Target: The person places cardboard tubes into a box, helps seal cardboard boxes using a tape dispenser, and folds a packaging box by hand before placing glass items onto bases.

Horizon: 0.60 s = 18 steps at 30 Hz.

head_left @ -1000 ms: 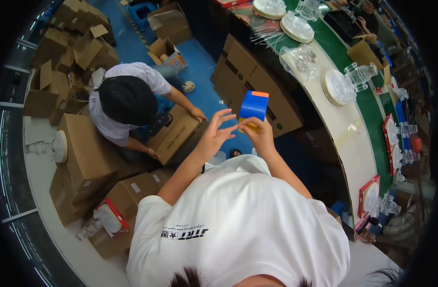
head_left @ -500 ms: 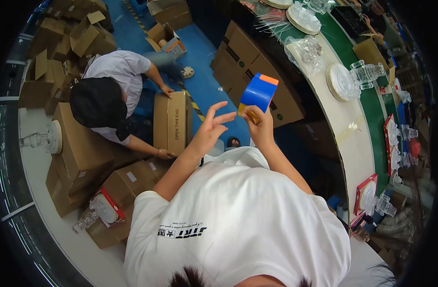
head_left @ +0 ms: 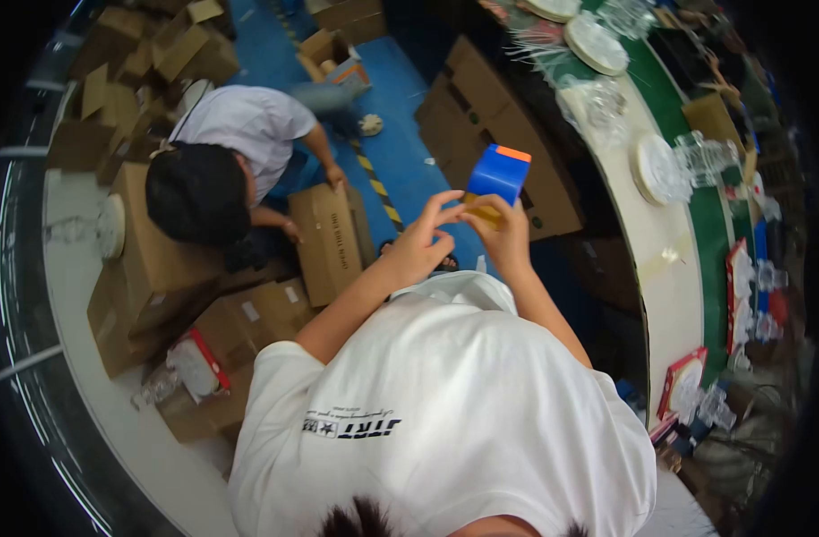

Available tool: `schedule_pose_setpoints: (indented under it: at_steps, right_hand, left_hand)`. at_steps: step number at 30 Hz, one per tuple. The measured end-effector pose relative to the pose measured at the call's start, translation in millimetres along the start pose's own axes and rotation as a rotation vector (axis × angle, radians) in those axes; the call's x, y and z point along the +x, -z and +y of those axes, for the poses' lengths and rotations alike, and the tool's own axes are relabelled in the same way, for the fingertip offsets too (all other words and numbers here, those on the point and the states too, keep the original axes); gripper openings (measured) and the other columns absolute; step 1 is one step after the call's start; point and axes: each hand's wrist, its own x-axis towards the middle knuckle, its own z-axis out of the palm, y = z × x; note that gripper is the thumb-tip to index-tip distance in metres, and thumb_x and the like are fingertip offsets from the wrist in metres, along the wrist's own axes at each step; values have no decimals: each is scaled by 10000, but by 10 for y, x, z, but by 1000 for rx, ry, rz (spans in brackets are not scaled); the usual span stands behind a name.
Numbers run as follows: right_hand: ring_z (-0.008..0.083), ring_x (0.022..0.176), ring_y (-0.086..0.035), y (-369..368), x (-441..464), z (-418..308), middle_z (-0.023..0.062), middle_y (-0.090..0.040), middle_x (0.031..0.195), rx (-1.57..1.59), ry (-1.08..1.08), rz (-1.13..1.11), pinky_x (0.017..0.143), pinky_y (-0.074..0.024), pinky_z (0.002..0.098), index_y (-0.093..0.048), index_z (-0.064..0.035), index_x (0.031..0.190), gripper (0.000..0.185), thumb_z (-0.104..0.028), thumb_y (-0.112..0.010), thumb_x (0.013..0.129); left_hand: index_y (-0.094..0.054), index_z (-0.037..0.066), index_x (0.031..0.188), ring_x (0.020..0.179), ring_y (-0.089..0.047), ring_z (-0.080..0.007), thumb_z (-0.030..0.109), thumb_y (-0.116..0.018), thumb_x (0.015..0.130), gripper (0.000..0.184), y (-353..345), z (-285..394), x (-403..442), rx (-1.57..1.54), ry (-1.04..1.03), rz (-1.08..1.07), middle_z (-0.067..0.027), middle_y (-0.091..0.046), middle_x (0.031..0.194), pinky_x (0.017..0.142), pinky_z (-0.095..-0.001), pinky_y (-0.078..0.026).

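At the left, a cardboard box stands beside a person in a white shirt, whose two hands touch a carton printed OPEN THIS END. Next comes my left hand, fingers half curled, tips close to the right ones; whether they pinch anything I cannot tell. A blue tape dispenser with an orange far end is raised in front of me, its yellow near end gripped between the fingers of my right hand. Farther right, the tabletop carries clear glassware.
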Motion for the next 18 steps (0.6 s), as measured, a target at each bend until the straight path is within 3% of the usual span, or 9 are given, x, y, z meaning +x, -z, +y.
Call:
schedule_pose_setpoints:
  at_steps: [2,4,6,9,14,18]
  right_hand:
    - [245,771,-606,-36,-15,93,115,-589,848,56,-31,-14,670,-475,328,-626,-50,826,207,-98,-777,693]
    - [160,805,-577,-9,-51,220,65,-598,863,109,-213,-49,734,-458,261,-617,-38,818,175,-127,-751,748]
    - [151,769,-569,-5,-109,471,62,-595,841,74,-201,-76,707,-456,261,-621,-29,821,184,-142,-750,755]
    - [122,710,-541,44,-211,782,47,-589,780,32,-244,-135,661,-437,244,-626,-20,815,196,-178,-736,778]
    - [72,660,-488,68,-237,1105,3,-563,686,-13,-448,-311,606,-388,213,-627,-24,789,206,-215,-689,834]
    - [63,656,-479,-101,-179,1147,-8,-556,703,65,-492,-448,583,-379,220,-623,-29,784,221,-230,-645,872]
  left_hand:
    - [-336,96,1343,1100,-517,-182,-24,-477,836,539,28,-54,-79,7,-7,55,-118,-540,1245,879,-288,-413]
    - [-420,87,1258,971,-541,-158,-29,-511,807,474,54,-188,-123,197,-10,184,-98,-582,1144,824,-274,-430]
    - [-461,82,1216,906,-553,-147,-32,-527,793,443,109,-307,-191,281,-4,273,-87,-604,1093,796,-267,-439]
    - [-526,71,1094,756,-527,-118,-38,-582,752,364,150,-512,-398,284,189,370,-58,-622,963,746,-259,-444]
    - [-530,60,1065,705,-512,-107,-54,-587,736,353,139,-955,-851,178,263,534,-66,-624,955,716,-256,-448]
    - [-556,26,1030,743,-550,-103,-61,-597,766,281,218,-1138,-1137,120,203,632,-65,-629,933,722,-250,-465]
